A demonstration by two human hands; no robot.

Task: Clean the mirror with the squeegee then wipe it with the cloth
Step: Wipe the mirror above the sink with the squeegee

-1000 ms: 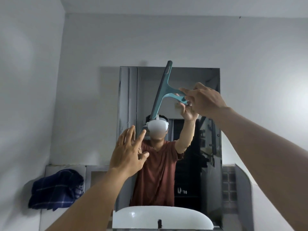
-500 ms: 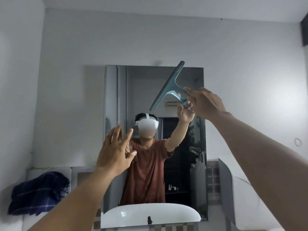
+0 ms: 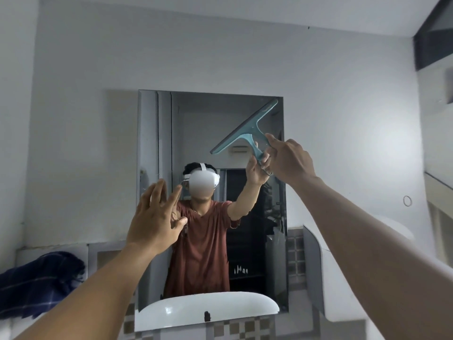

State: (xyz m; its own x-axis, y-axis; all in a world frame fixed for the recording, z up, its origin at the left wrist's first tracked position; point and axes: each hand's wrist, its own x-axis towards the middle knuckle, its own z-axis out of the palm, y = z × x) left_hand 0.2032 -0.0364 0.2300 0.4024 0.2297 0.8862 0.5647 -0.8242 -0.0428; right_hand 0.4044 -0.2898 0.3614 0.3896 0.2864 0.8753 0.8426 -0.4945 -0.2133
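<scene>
A tall rectangular mirror [image 3: 157, 148] hangs on the white wall ahead. My right hand [image 3: 290, 159] grips the handle of a teal squeegee [image 3: 247, 130], whose blade lies slanted against the mirror's upper right corner. My left hand [image 3: 155, 217] is raised in front of the mirror's lower left part, fingers spread and holding nothing. A dark blue checked cloth [image 3: 40, 282] lies crumpled on the ledge at the lower left. The mirror reflects a person in a reddish shirt.
A white basin [image 3: 208, 312] sits below the mirror, above checked tiles. A white ledge [image 3: 343, 278] runs along the right wall. A dark opening [image 3: 434, 38] shows at the top right corner.
The squeegee blade has swung from nearly upright at the mirror's top middle toward the upper right corner, now more slanted. My view has shifted right, and my left hand stays raised and spread.
</scene>
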